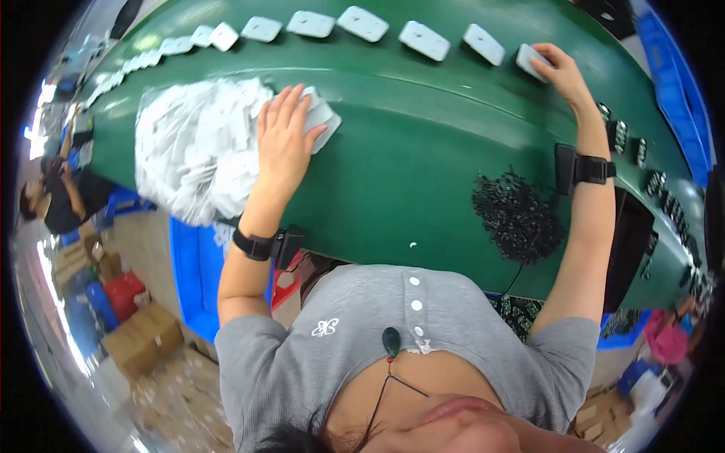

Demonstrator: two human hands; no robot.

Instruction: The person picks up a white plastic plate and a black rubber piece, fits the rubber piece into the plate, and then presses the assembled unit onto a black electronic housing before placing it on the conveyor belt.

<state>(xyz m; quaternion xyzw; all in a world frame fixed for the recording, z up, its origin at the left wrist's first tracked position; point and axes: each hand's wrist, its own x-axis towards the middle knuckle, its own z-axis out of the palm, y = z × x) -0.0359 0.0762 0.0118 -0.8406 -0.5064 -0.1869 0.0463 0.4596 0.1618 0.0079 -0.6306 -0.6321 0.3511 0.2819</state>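
White case (531, 63) sits far R on the green table (423, 158), at the end of a curved row of similar cases (362, 24) running off far L. R hand (560, 73) has it btwn thumb & fingers. L hand (284, 140), palm down w/ fingers straight, rests on a few loose white pcs (323, 119), just R of a big clear bag (162, 151) full of more. Black wire pile (517, 215) near R; small circuit boards (655, 181) lined up farther R. Blue bin (198, 294) near L, blue tray (676, 98) far R.
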